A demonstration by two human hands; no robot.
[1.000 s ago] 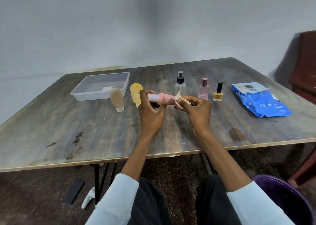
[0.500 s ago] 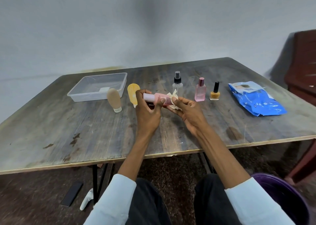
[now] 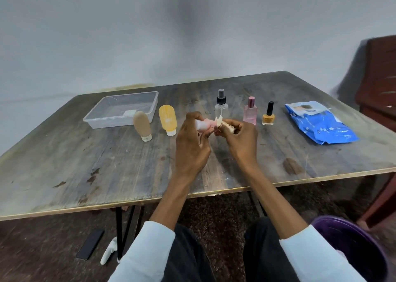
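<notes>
The tube (image 3: pixel 204 125) is gripped by the left hand (image 3: pixel 190 147), at 12 o'clock of its knuckles. A wipe (image 3: pixel 219 120) is pinched by the right hand (image 3: pixel 240 140), touching the tube's 3 o'clock end.

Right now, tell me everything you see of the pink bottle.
The pink bottle is small, looks plastic, with a white cap end pointing left. It lies roughly level in the air above the table, mostly hidden. The left hand grips it; the right hand pinches a crumpled wipe against its right end.
</notes>
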